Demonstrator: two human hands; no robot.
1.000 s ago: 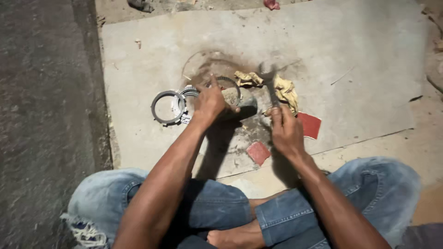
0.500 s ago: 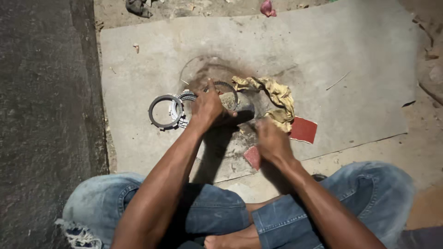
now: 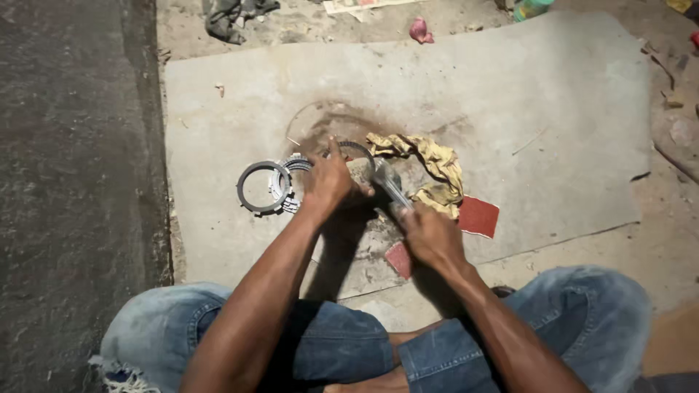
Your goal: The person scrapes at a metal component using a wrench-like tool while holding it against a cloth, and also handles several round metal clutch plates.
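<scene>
Seated cross-legged in blue jeans (image 3: 342,342) on the ground, over a grey slab (image 3: 553,109) serving as the work surface. Left hand (image 3: 329,180) pressed down on a dusty round metal part (image 3: 362,169) near the middle of the slab, fingers (image 3: 333,149) curled over its top and clamped on it. Right hand (image 3: 429,234) closed around the handle of a metal tool (image 3: 392,188), probably a hammer, fingers wrapped tight. Long axis of the tool running diagonally from the right hand up and to the left, its head resting against or just beside the round part, right at the edge of the left hand; actual contact hard to tell. Round part lying up and left of the right hand, directly under the left, so nearer the left. Just left of that hand, a stack of toothed rings (image 3: 287,178) and one dark ring (image 3: 261,188) lying flat, touching the stack. Crumpled yellow rag (image 3: 437,164) just right of the tool, with a red square of sandpaper (image 3: 477,216) beside it and a second red piece (image 3: 399,258) by the right wrist. No containers on the slab; only a green object (image 3: 530,7) beyond the far edge, contents unseen.
</scene>
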